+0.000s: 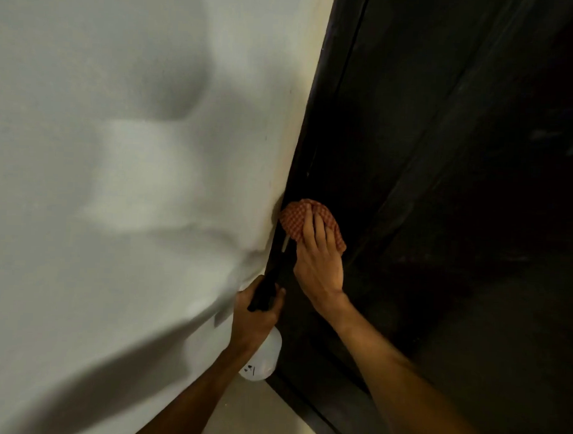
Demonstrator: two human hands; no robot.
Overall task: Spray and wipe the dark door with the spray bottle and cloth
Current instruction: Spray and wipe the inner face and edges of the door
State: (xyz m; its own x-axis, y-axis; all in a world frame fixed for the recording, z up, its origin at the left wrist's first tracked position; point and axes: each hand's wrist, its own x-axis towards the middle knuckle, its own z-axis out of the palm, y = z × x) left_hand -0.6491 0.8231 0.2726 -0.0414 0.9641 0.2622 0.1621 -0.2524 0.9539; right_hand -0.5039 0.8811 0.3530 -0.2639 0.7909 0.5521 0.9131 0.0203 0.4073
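I see cloth (293, 217), red-checked, bunched against dark door (443, 157), just inside door's left edge. Right hand (319, 266) lies over cloth, fingers near straight and spread, pressing it to door, not wrapped round it. Spray bottle (264, 355) sits below cloth, at same door edge. Left hand (252, 316) is clenched on its black head, pale body hanging under fist. Hands near, apart. Pale wall (118, 146) left of door; floor strip (255, 410) at door's foot.

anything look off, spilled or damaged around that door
Nothing is plainly damaged or spilled. The dark door shows faint pale smears at upper right, perhaps dust or residue, away from the cloth under the right hand.
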